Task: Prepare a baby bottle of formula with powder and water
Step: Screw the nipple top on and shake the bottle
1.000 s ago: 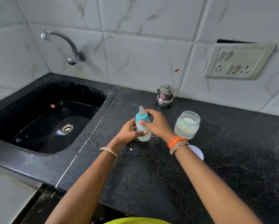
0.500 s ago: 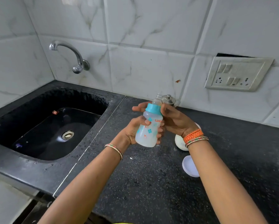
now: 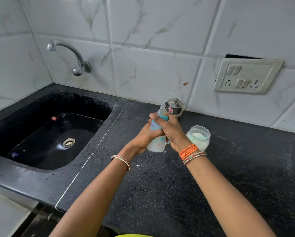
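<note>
Above the black counter I hold a baby bottle (image 3: 157,144) with a blue collar and clear teat; its lower part looks milky white. My left hand (image 3: 144,139) is wrapped round the bottle's body from the left. My right hand (image 3: 169,130) grips over the collar and upper body from the right. An open clear jar of white powder (image 3: 199,137) stands on the counter just right of my right wrist. The bottle's middle is hidden by my fingers.
A small steel lidded pot (image 3: 175,106) stands by the wall behind the bottle. A black sink (image 3: 45,132) with a wall tap (image 3: 74,57) lies to the left. A switchboard (image 3: 246,76) is on the tiled wall at the right. The counter (image 3: 160,194) is wet.
The bottle went up off the counter into both hands, then came lower and tilted; my right hand now covers the collar. The jar is uncovered again, and the white lid is hidden.
</note>
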